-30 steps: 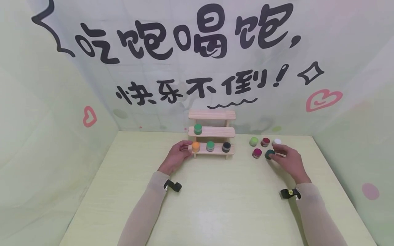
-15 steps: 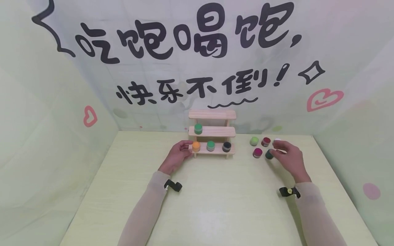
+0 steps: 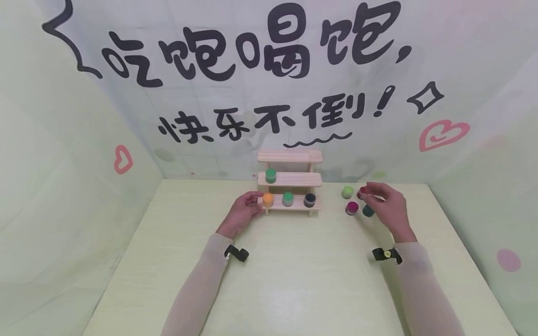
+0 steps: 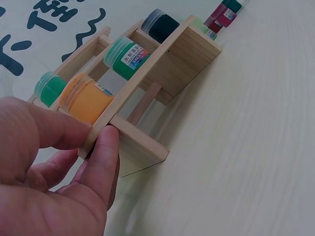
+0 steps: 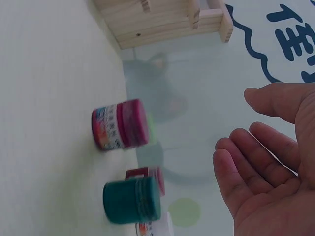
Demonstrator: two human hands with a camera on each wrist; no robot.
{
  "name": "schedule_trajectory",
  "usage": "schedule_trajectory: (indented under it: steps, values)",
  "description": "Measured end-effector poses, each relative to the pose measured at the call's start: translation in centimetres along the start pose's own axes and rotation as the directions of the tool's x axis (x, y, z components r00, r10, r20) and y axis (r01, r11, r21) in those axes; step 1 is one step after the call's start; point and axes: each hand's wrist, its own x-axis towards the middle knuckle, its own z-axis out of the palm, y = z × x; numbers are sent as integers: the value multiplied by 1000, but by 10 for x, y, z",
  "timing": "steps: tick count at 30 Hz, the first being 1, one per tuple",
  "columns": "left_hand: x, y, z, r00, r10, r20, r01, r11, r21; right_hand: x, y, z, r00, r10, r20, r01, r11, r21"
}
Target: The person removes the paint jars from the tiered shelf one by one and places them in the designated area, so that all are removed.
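Observation:
My left hand (image 3: 241, 213) pinches the left end of the lowest step of a small wooden display stand (image 3: 290, 178), beside an orange paint jar (image 4: 84, 98). On that step also stand a green paint jar (image 3: 287, 199) and a black paint jar (image 3: 309, 200); another green jar (image 3: 271, 176) is on the middle step. To the right, my right hand (image 3: 388, 207) hovers over loose paint jars, fingers apart and holding nothing. Around it are a teal jar (image 5: 132, 200), a magenta jar (image 5: 120, 125), a dark red jar (image 3: 361, 192) partly covered by fingers, and a light green jar (image 3: 347, 192).
A white jar (image 5: 155, 227) shows behind the teal one in the right wrist view; my right hand hides it in the head view. A printed cloth (image 3: 201, 102) hangs behind the pale table (image 3: 277, 270) and along both sides.
My right hand has left the teal jar and moved up and slightly left, over the dark red jar. The left hand stays on the stand.

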Motion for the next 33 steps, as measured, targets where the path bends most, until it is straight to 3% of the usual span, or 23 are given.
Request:
schedule_trajectory:
  steps: [14,26,33]
  values:
    - [0,0,0,1000,2,-1,-2,1000,-3,8,-32,26,998,-55,-16,56,996,74]
    - [1,0,-1,1000,3,2,-3,1000,17,16,-63,56,996,-88,33,78,972,222]
    - [2,0,-2,1000,-4,10,4,1000,-1,25,-77,80,990,-130,52,115,966,233]
